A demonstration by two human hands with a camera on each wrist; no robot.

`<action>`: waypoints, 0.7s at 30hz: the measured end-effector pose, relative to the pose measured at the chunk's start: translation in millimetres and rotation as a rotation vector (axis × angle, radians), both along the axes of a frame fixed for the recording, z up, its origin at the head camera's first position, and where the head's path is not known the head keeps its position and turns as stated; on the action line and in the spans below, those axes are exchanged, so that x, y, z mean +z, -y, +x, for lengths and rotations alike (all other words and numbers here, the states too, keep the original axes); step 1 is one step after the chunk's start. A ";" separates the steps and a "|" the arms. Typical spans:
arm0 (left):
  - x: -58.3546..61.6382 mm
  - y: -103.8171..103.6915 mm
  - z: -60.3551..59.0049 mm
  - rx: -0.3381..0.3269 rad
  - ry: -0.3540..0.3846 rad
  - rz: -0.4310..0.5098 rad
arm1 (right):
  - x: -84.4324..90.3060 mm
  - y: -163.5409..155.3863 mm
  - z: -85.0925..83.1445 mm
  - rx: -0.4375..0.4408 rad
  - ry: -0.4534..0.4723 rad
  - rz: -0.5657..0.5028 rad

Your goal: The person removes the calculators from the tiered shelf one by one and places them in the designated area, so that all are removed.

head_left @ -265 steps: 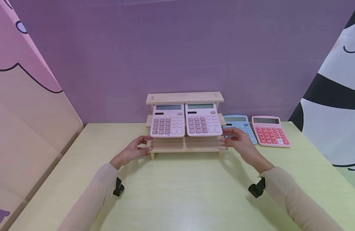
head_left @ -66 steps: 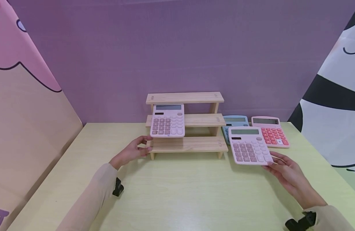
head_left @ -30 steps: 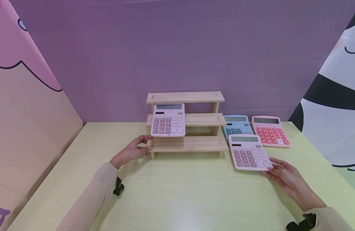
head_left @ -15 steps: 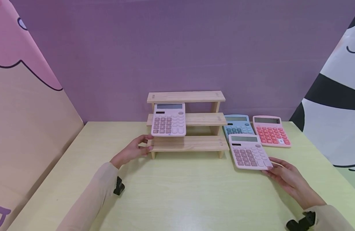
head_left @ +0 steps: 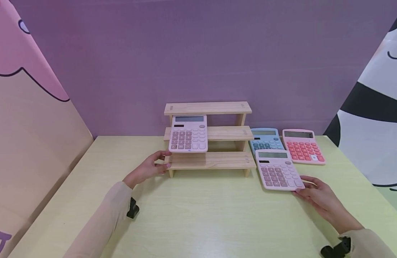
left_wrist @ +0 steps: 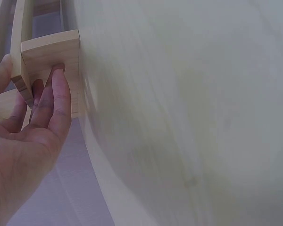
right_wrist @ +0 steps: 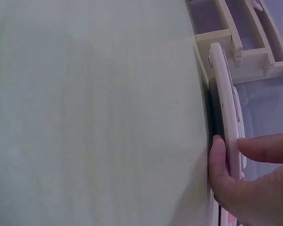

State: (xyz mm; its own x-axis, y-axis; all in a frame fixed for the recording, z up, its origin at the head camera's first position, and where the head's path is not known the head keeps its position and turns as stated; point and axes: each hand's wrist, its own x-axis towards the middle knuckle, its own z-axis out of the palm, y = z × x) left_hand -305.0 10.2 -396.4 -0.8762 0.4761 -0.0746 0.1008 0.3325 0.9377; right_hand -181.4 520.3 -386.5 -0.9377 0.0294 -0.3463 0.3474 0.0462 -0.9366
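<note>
Pinched at the near right corner between thumb and fingers of the right hand (head_left: pixel 324 200) — pale pink calculator (head_left: pixel 279 170), right of the three-tier wooden stand (head_left: pixel 208 107), partly covering a blue calculator (head_left: pixel 264 133), contact between the two hard to judge. Beside the blue one on the tabletop (head_left: pixel 198 215), a coral-keyed calculator (head_left: pixel 304 150). Over the left half of the stand's middle tier, a second pale pink calculator (head_left: pixel 188 135). Clamped on the left end of the lowest tier, above and beneath the board — fingers of the left hand (head_left: pixel 146 170)
</note>
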 end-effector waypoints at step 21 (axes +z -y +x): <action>1.4 -0.5 0.7 0.003 0.010 -0.003 | 8.4 12.2 -2.5 -0.044 0.025 0.354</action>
State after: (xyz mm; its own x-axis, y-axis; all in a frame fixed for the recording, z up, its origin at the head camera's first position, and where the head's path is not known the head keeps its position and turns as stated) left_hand -304.4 10.7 -395.0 -0.8768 0.4735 -0.0843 0.0910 0.3354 0.9377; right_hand -183.9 508.1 -378.1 -0.9242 0.1917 -0.3304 0.3789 0.3510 -0.8563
